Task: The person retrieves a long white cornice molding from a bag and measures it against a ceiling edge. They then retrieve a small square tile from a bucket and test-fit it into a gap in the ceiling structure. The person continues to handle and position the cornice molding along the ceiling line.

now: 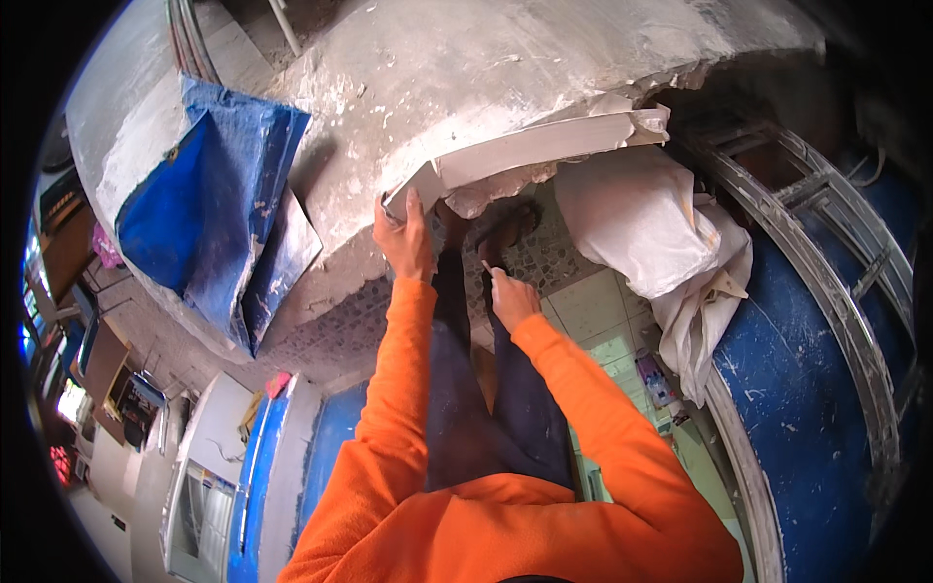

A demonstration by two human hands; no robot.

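Along the broken edge of a concrete slab (pixel 389 107) runs a pale, flat strip (pixel 535 146), folded near its left end. My left hand (pixel 406 241) pinches that left end, fingers and thumb pressed against it. Lower and to the right, my right hand (pixel 513 299) is closed round a small thin object; only a pale tip shows above the fingers, too little to tell its kind. This hand is apart from the strip. My feet show partly beneath the edge.
A crumpled blue sheet (pixel 219 204) lies on the slab at left. A white sack (pixel 632 219) hangs at right, beside a metal ladder (pixel 826 253) and a blue scuffed surface (pixel 787 389). A bottle (pixel 656 384) stands on the tiled floor. Bundled rods (pixel 194 44) rise at upper left.
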